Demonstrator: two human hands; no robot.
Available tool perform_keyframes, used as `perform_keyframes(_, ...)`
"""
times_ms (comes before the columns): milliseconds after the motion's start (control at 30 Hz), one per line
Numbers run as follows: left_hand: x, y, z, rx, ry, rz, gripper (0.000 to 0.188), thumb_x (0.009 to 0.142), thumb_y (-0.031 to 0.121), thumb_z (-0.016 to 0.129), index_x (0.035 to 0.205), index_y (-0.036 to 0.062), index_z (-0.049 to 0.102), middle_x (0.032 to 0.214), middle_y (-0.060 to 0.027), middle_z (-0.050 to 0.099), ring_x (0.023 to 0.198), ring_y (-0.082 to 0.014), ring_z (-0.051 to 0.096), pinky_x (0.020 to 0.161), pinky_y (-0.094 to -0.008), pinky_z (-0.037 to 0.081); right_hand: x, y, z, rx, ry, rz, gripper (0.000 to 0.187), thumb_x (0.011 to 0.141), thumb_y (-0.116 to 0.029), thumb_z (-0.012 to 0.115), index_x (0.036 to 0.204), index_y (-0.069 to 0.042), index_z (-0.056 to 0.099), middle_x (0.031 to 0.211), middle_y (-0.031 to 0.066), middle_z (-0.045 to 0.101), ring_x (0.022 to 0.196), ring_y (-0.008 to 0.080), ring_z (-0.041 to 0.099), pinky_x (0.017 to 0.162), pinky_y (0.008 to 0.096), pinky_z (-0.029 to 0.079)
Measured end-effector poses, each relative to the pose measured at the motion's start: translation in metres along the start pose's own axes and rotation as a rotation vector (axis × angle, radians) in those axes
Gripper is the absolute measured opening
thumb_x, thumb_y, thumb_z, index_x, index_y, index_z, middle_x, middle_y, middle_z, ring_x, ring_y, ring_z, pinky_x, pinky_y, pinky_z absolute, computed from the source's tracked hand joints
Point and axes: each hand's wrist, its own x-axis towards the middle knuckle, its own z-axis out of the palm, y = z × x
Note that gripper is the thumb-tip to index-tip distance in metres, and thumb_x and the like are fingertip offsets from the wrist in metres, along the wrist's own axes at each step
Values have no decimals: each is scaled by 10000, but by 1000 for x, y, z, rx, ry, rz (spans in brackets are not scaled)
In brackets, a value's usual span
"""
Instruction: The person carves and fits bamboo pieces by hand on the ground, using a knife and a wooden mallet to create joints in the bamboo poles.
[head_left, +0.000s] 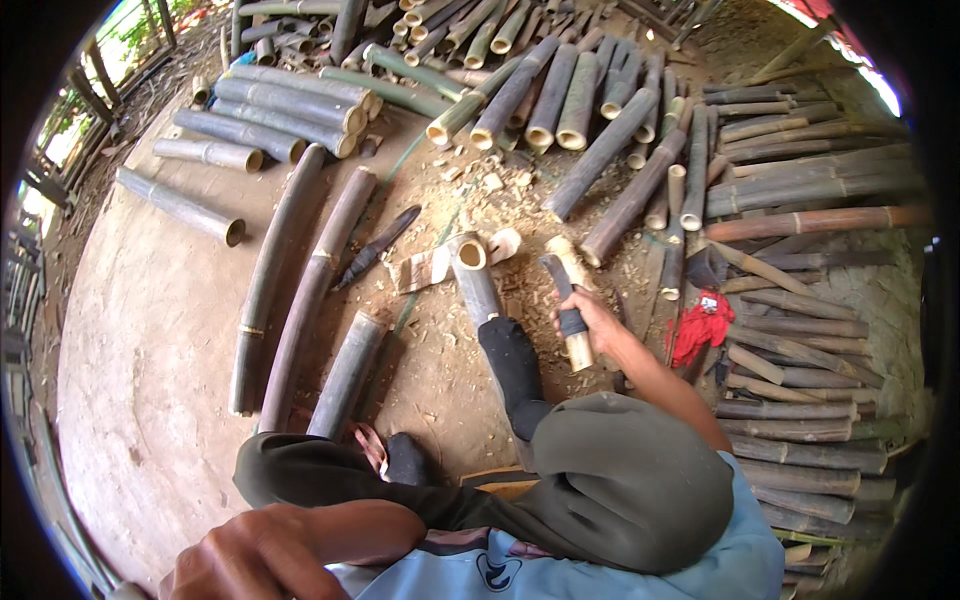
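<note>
My right hand [590, 315] grips a short chopping tool [578, 345] with a dark blade, a black-wrapped middle and a pale wooden butt. Just left of it, a cut bamboo tube [477, 292] points away from me, its hollow end raised over a pale piece of wood [425, 270]. A black-covered foot and shin [512, 370] rest against the tube's near end. At the lower left my left hand [250, 555] is close to the camera beside my knee. Its fingers are bent, but the frame cuts off their tips.
A dark knife [375, 247] lies on the floor near long bamboo poles [310, 290]. Several bamboo tubes [575, 105] are heaped at the far side, with more stacked at the right [800, 430]. Wood chips [500, 180] litter the ground. A red cloth [700, 330] lies right of my arm.
</note>
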Motion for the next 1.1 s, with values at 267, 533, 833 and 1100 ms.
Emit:
perform_keyframes(267, 5, -59, -87, -74, -75, -305, 73, 874, 161, 710, 941, 183, 729, 1002, 69, 680, 598, -157, 553, 526, -286, 424, 20, -13, 31, 37, -93, 9, 360, 897, -74, 511, 1255, -42, 534, 865, 103, 653, 757, 194, 654, 674, 341, 574)
perform_keyframes(533, -62, -285, -101, 919, -458, -1076, 744, 664, 187, 849, 1340, 106, 550, 1234, -141, 578, 1191, -297, 532, 961, -411, 465, 50, -21, 50, -161, -114, -43, 330, 933, -159, 550, 1253, -75, 540, 962, 80, 637, 887, 163, 629, 811, 315, 537)
perform_keyframes(833, -136, -387, -153, 728, -904, -1682, 849, 567, 248, 869, 1347, 174, 543, 1236, -133, 583, 1149, -338, 610, 904, -484, 526, 138, 33, -12, -694, -133, 43, 353, 1015, -240, 517, 1315, -60, 472, 1250, 101, 566, 1116, 188, 585, 851, 323, 549)
perform_keyframes(1100, -124, -360, -167, 866, -4, -1366, 676, 701, 22, 741, 1344, 112, 549, 1355, -196, 507, 1158, -433, 592, 997, -470, 500, 140, -93, 33, -1354, -366, -372, 484, 976, -381, 539, 1348, -72, 514, 1219, 178, 603, 1098, 242, 618, 858, 371, 572)
